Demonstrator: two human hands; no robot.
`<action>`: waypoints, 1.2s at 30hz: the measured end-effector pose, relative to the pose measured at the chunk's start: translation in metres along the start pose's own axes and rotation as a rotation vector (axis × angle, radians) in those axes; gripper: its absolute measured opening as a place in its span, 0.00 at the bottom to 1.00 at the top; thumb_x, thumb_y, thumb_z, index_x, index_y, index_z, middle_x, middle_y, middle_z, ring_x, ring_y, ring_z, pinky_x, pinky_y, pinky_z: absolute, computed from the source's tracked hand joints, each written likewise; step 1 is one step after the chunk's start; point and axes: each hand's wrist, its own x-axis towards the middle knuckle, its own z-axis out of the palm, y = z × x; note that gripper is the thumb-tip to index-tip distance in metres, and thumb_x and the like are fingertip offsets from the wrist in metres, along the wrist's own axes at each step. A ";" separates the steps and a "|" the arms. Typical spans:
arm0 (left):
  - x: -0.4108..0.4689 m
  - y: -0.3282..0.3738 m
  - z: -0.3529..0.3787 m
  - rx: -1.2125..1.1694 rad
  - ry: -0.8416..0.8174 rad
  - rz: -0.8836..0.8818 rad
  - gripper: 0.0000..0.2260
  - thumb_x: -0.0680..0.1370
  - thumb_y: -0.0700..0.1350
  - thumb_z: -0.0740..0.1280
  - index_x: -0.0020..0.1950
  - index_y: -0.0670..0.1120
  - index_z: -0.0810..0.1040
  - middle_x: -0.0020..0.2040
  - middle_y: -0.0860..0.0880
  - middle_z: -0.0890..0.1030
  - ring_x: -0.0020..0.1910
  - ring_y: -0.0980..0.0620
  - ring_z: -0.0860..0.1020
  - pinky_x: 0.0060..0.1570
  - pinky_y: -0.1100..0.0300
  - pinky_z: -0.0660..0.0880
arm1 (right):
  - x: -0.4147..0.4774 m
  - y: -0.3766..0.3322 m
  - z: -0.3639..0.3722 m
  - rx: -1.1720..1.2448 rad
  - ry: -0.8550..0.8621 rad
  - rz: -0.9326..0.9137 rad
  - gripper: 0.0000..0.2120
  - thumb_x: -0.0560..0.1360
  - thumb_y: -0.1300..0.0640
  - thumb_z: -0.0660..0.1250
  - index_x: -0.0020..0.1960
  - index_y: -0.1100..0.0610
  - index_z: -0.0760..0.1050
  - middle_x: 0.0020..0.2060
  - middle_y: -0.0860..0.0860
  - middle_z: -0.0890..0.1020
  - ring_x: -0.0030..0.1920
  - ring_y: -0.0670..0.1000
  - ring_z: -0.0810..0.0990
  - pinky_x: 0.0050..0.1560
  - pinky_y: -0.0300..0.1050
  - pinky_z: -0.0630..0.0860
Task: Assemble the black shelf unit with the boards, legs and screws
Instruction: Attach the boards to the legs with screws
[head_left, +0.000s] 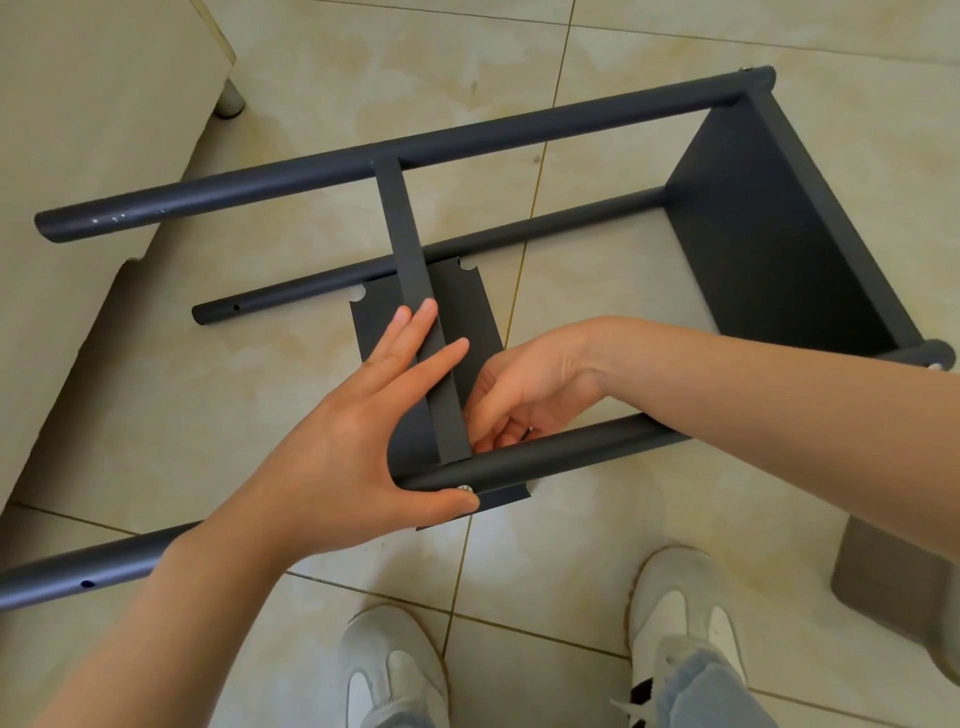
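Left hand (358, 431): spread wide, fingers straight along the middle board (415, 291), thumb pressing the screw (464, 488) against the near leg (545, 457).
Right hand (519, 400): fingers curled in where board met leg; I could not tell what they pinched, if anything.
Unit: on its side on the tiles, end board (769, 228) fixed at the right, middle board spanning far leg (415, 150) to near leg.
Risk: I judged the screw could go in crooked or drop if the board slid off the hole, with only straight fingers steadying it.
Around: third leg (519, 239), sofa (78, 156) left, my shoes (670, 613).
In the way: a loose board (467, 306) lay flat under the joint, crowding my right hand.
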 end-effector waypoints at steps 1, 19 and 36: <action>0.000 0.000 0.000 -0.001 0.001 0.002 0.47 0.66 0.63 0.77 0.77 0.66 0.53 0.77 0.73 0.38 0.76 0.70 0.37 0.71 0.64 0.49 | 0.001 0.000 0.001 -0.006 0.002 0.004 0.06 0.78 0.62 0.65 0.45 0.60 0.80 0.38 0.54 0.84 0.38 0.50 0.81 0.53 0.47 0.75; 0.000 0.000 0.000 0.001 -0.001 0.005 0.47 0.65 0.64 0.75 0.78 0.65 0.53 0.78 0.72 0.38 0.76 0.70 0.36 0.70 0.67 0.49 | 0.000 -0.001 0.001 0.000 -0.001 -0.003 0.06 0.79 0.62 0.65 0.46 0.60 0.80 0.38 0.54 0.84 0.37 0.50 0.80 0.49 0.46 0.78; -0.001 -0.002 0.001 -0.007 0.011 0.009 0.47 0.66 0.63 0.76 0.79 0.63 0.54 0.78 0.71 0.39 0.77 0.69 0.38 0.71 0.65 0.50 | 0.004 0.002 0.005 -0.017 -0.004 -0.017 0.07 0.80 0.60 0.64 0.47 0.58 0.80 0.40 0.52 0.85 0.40 0.48 0.83 0.47 0.43 0.78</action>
